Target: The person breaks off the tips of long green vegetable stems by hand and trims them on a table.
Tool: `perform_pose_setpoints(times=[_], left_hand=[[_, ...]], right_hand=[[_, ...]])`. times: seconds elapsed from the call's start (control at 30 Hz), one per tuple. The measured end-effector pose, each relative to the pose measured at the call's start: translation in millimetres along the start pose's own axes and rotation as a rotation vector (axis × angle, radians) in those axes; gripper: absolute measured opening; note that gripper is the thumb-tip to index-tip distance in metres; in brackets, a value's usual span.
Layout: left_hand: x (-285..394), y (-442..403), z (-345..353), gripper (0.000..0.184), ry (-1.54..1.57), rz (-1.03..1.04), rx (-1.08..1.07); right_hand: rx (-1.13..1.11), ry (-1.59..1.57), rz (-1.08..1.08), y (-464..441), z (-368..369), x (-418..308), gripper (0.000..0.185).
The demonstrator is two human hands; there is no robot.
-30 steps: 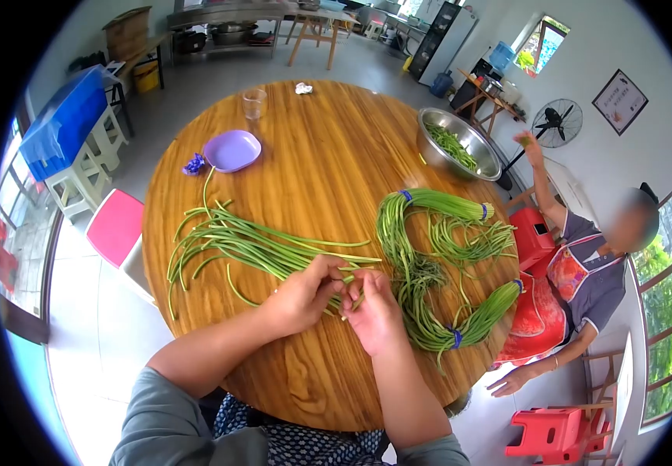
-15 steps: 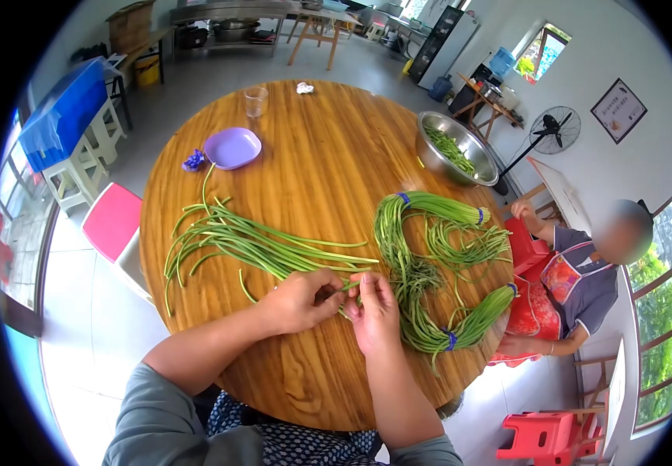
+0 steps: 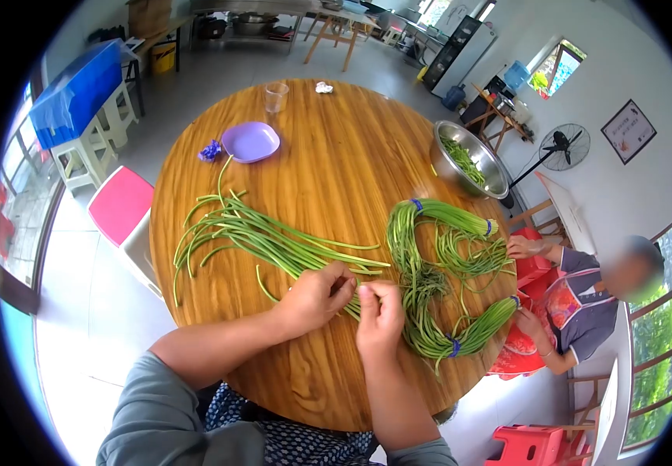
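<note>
My left hand (image 3: pixel 316 299) and my right hand (image 3: pixel 380 318) are close together over the near part of the round wooden table (image 3: pixel 305 388). Both have thumb and fingers pinched together, and what they hold is hidden or too small to make out. Loose long garlic scapes (image 3: pixel 254 233) lie spread just beyond and left of my left hand, some running behind the fingers. To the right of my right hand, large bunches of garlic scapes (image 3: pixel 407 252) lie curved, tied with blue bands (image 3: pixel 454 346).
A steel bowl (image 3: pixel 499 182) with cut green pieces stands at the far right. Toward the back are a purple dish (image 3: pixel 250 143), a clear cup (image 3: pixel 276 98) and crumpled white paper (image 3: pixel 323 88). A co-worker (image 3: pixel 565 307) sits at right, hands near the bunches.
The short green stem seen between my fingers earlier is no longer visible there. The view has shifted slightly. The co-worker's hands have moved to the bunches at the table's edge.
</note>
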State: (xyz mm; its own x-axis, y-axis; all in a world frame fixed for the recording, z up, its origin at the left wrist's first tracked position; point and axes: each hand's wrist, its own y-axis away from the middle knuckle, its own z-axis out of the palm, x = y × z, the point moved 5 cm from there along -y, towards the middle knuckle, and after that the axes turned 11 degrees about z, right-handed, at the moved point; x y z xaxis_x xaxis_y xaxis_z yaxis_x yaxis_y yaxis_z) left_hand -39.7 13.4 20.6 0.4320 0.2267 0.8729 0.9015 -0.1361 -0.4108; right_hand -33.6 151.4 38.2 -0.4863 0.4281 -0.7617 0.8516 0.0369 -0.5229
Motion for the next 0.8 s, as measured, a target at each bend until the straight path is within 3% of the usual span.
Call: perform_pose_setpoints(times=[0.07, 0.13, 0.3, 0.4, 0.47, 0.53, 0.6, 0.7, 0.73, 0.8], left_hand=[[1.1, 1.3, -7.5, 0.014, -0.065, 0.023, 0.050], [12.2, -1.0, -9.8, 0.012, -0.011, 0.190, -0.051], [13.9, 2.0, -1.8, 0.008, -0.001, 0.292, -0.286], [14.8, -2.6, -8.8, 0.006, 0.031, 0.323, -0.379], [13.2, -2.2, -11.4, 0.005, 0.043, 0.329, -0.410], [5.4, -4.7, -14.9, 0.004, -0.204, 0.321, -0.305], [3.7, -7.5, -17.9, 0.005, -0.254, 0.312, -0.267], [7.9, -15.0, -36.7, 0.008, -0.331, 0.348, 0.087], [10.6, -17.4, -39.6, 0.008, -0.337, 0.350, 0.089], [7.6, -21.0, -50.4, 0.008, -0.211, 0.162, 0.156]], right_hand=[[-0.017, -0.023, -0.050, 0.3, 4.2, -6.4, 0.011], [0.072, 0.003, 0.038, 0.2, -2.3, 1.0, 0.011], [0.045, -0.020, 0.161, 0.9, -7.3, 19.2, 0.012], [-0.220, -0.271, 0.511, 4.3, 2.1, 35.1, 0.020], [-0.317, -0.301, 0.534, 5.0, 5.4, 36.9, 0.017], [-0.411, -0.334, 0.558, 7.6, 7.9, 38.5, 0.015], [-0.510, -0.389, 0.642, 9.2, 11.3, 41.0, 0.014], [-0.558, -0.693, 0.770, 5.9, 6.3, 26.8, 0.009], [-0.576, -0.811, 0.835, 5.3, 3.4, 24.2, 0.009], [-0.579, -0.883, 0.864, 3.2, -0.3, 24.3, 0.010]])
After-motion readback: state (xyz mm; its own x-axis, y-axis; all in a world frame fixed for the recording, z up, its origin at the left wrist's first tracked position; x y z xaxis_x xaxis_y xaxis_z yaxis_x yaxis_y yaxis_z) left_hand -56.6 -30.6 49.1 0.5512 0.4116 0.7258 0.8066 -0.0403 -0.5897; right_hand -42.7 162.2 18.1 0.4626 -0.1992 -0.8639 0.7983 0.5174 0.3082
